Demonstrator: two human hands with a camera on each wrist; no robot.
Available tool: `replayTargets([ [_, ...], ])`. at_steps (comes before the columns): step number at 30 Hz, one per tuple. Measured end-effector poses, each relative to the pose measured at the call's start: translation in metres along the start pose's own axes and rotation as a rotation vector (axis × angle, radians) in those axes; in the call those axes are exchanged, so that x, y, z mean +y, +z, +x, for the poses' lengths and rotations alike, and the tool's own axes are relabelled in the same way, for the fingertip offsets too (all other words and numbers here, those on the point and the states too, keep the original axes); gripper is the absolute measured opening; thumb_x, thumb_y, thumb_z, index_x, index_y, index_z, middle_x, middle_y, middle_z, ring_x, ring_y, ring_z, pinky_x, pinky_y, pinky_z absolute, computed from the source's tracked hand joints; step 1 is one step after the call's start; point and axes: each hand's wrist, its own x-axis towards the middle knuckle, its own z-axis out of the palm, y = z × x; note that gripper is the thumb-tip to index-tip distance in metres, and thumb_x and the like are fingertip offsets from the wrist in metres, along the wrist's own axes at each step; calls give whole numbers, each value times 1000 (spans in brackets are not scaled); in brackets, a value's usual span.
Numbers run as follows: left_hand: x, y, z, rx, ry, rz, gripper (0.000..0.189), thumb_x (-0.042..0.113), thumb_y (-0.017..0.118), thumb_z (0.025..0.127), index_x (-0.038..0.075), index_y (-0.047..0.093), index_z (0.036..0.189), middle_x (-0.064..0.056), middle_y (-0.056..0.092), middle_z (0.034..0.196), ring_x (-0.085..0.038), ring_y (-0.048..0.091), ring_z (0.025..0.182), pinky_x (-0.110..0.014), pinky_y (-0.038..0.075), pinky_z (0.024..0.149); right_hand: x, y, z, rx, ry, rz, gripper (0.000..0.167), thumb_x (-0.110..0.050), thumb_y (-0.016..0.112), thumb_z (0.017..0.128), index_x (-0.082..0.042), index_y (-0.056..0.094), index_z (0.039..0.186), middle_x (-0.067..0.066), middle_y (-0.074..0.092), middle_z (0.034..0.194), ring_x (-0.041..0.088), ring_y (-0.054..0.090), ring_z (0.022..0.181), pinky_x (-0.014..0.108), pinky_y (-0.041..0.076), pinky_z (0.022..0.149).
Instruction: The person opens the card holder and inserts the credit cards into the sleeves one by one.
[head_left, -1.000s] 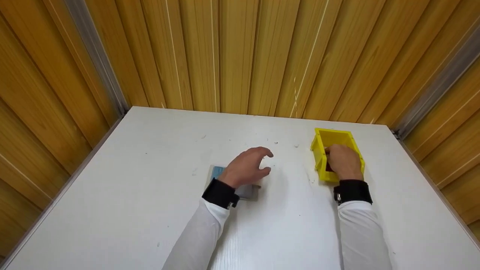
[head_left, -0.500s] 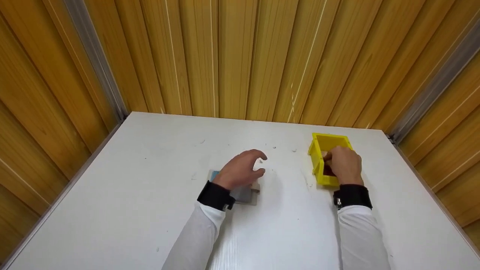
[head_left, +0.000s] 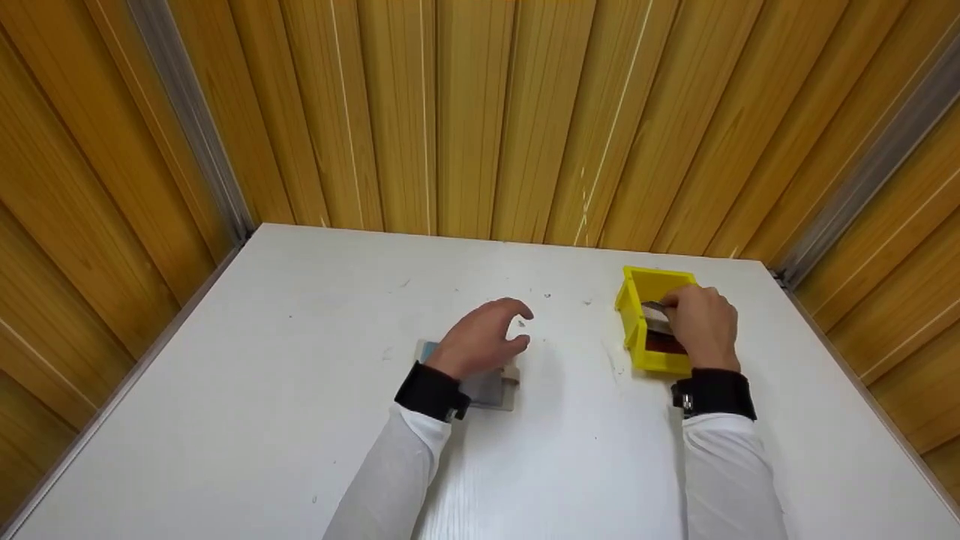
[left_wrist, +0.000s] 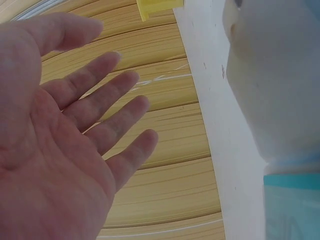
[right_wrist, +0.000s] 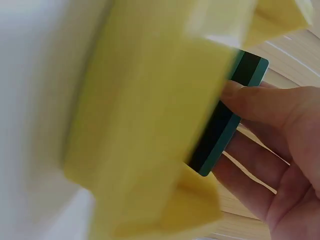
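Note:
In the right wrist view my right hand [right_wrist: 280, 130] pinches a dark green card [right_wrist: 212, 135] with a black stripe between thumb and fingers. The head view has this hand [head_left: 703, 326] at the right side of a yellow bin [head_left: 634, 330], the card [head_left: 658, 316] tilted inside its opening. Something dark red [head_left: 664, 343] lies in the bin. My left hand [head_left: 484, 341] hovers, fingers apart and holding nothing, above a flat grey and blue item [head_left: 484, 391] that it partly hides. Beside the left palm [left_wrist: 55, 140], the left wrist view has a blurred whitish rounded object [left_wrist: 280, 90] and a teal-edged piece [left_wrist: 292, 200].
A white table [head_left: 262, 405] bears the bin at back right and the grey and blue item near its middle. Wood-look panels [head_left: 465, 112] stand behind the table and on both sides. Small marks dot the tabletop.
My right hand has risen and shifted slightly right, bringing the card into sight from inside the bin. The left hand keeps its pose; the whole head view dipped slightly between the first two frames.

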Motion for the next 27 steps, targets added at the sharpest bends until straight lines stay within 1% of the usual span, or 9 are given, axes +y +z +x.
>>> replayTargets([
  [3, 2, 0, 0, 5, 5, 6, 37, 22, 66, 106, 11, 67, 142, -5, 69, 149, -26, 63, 142, -43, 50, 121, -8, -11, 0, 35, 12, 28, 22, -10, 75, 101, 5, 81, 116, 30, 80, 112, 49, 76, 99, 63, 60, 84],
  [10, 5, 1, 1, 13, 16, 5, 34, 22, 65, 107, 13, 69, 139, -4, 69, 149, -26, 68, 125, -43, 55, 112, -37, -37, -2, 114, 7, 84, 28, -10, 75, 101, 6, 77, 124, 30, 79, 112, 47, 77, 99, 61, 61, 86],
  [15, 3, 1, 0, 20, 16, 3, 32, 22, 65, 107, 12, 70, 137, -4, 70, 148, -25, 67, 127, -43, 54, 113, -56, -46, -4, 122, -22, 135, 28, -12, 75, 102, 4, 77, 125, 29, 80, 111, 44, 77, 93, 56, 62, 82],
  [17, 2, -1, 0, 21, 3, 2, 31, 20, 66, 106, 12, 71, 135, -5, 71, 146, -26, 67, 130, -44, 54, 114, -63, -46, -5, 111, -40, 151, 28, -13, 75, 102, 3, 77, 125, 28, 80, 110, 41, 76, 87, 50, 61, 77],
  [19, 1, -2, -1, 19, -22, 8, 30, 18, 67, 105, 11, 72, 134, -7, 72, 145, -27, 67, 128, -45, 54, 113, -67, -45, -5, 97, -62, 162, 27, -13, 75, 101, 3, 77, 123, 26, 80, 109, 38, 74, 83, 43, 58, 72],
  [21, -1, -4, -2, 12, -51, 10, 31, 16, 67, 104, 9, 73, 133, -10, 73, 143, -29, 68, 124, -47, 55, 110, -71, -43, -5, 87, -86, 172, 25, -13, 76, 101, 1, 78, 121, 25, 81, 107, 36, 74, 82, 42, 57, 71],
  [22, -2, -5, -3, 9, -68, 16, 31, 16, 68, 103, 8, 73, 132, -11, 74, 141, -28, 68, 122, -47, 56, 108, -73, -42, -5, 83, -98, 178, 24, -12, 75, 101, 2, 78, 120, 25, 81, 107, 37, 74, 81, 43, 58, 70],
  [24, -4, -6, -5, 3, -95, 25, 31, 16, 67, 103, 7, 74, 132, -13, 74, 139, -28, 69, 119, -47, 56, 105, -75, -39, -4, 74, -116, 189, 24, -11, 75, 100, 2, 78, 120, 26, 81, 107, 38, 76, 84, 48, 61, 74],
  [27, -6, -8, -6, -5, -119, 26, 31, 16, 67, 102, 5, 74, 131, -14, 76, 136, -30, 70, 121, -48, 57, 105, -81, -35, -4, 61, -127, 203, 23, -10, 75, 101, 3, 78, 120, 26, 81, 108, 39, 77, 87, 55, 63, 81],
])
